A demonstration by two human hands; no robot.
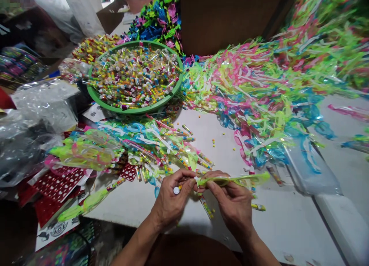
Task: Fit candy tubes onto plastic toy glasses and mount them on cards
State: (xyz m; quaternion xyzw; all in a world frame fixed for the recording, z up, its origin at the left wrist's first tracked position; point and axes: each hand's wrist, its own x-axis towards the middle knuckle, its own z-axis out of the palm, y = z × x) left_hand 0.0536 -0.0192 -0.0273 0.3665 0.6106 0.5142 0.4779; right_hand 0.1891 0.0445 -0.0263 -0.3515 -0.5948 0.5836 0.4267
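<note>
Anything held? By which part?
Right hand pinches yellow-green plastic piece near its inner end; left hand holds white-capped tube behind its cap, rest mostly hidden.

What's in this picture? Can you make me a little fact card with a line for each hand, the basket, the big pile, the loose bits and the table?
Left hand: holding a small white-capped tube
Right hand: pinching a see-through yellow-green plastic piece
Basket: green, round, heaped with colorful little tubes
Big pile: pink, blue and yellow-green plastic things, beyond the right hand
Loose bits: tiny, colored, scattered on the table
Table: white
</note>
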